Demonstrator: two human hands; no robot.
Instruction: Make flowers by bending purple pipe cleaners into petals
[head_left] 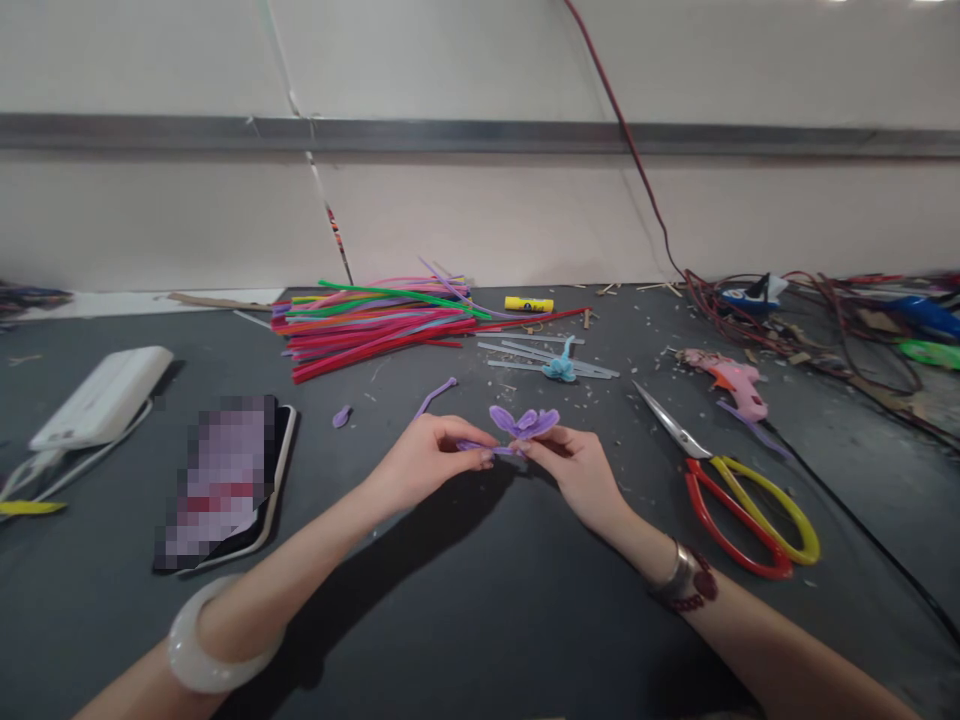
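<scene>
We have a purple, looped shape of soft, fuzzy wire (525, 424) up between our two hands, over the dark grey desk (465, 620). Our right hand (581, 478) is nearly closed, with finger and thumb pinching low on the shape. Our left hand (424, 458) is pinched small too, on a thin purple fuzzy strip (504, 450) that runs toward the right hand. We can't tell if the strip and the shape are joined. To do this bit well, we think the right hand should grip just the bottom, so the loops don't get squashed. The left hand should bend the strip gently, since soft wire may kink if we tug. Farther off lie a little light blue fuzzy flower (559, 366) and big scissors with red and yellow handles (699, 456).
</scene>
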